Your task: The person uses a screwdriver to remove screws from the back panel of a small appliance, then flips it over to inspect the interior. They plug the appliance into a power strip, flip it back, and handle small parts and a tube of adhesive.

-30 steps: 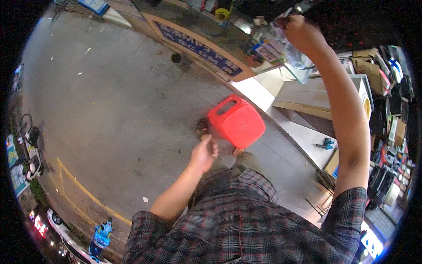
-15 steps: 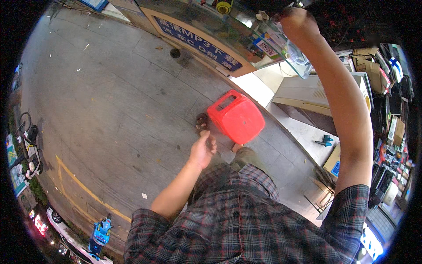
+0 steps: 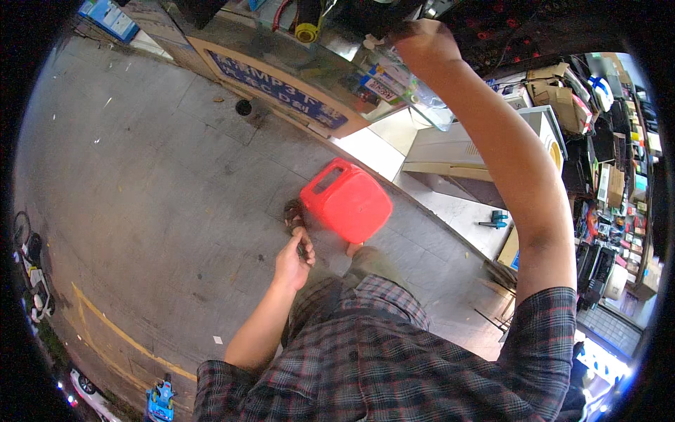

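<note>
Glass counter (image 3: 334, 69) (cluttered) near right grip (image 3: 429, 48)

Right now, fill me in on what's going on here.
A person in a plaid shirt stands by a glass counter. The right hand is stretched out near the counter; its fingertips are lost in the dark, so what it holds or touches can't be told. The left hand is held low, fingers loosely curled, nothing clearly visible in it. A red plastic stool stands by the feet on grey pavement.
</note>
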The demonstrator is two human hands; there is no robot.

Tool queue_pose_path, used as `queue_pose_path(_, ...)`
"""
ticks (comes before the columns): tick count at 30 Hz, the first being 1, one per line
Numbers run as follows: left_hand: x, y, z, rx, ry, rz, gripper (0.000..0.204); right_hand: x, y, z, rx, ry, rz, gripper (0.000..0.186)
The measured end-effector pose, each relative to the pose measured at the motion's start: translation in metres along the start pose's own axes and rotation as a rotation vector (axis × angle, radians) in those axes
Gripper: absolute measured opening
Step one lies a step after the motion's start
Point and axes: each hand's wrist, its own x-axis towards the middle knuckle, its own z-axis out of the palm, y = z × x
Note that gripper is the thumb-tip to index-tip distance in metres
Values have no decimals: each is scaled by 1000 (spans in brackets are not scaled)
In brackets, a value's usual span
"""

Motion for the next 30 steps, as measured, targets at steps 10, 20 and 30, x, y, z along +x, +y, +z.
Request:
queue_pose_path(10, -3, 0, 6, -33, -105, -26, 25, -22, 7, -42, 4, -48, 38, 21)
queue_pose_path(20, -31, 30, 151, -222, -309, 29, 34, -192, -150, -124, 985, -160, 43, 14)
queue_pose_path(30, -8, 37, 167, -225, -541, 18, 38, -239, -151, -101, 1189, -109, 515, 16)
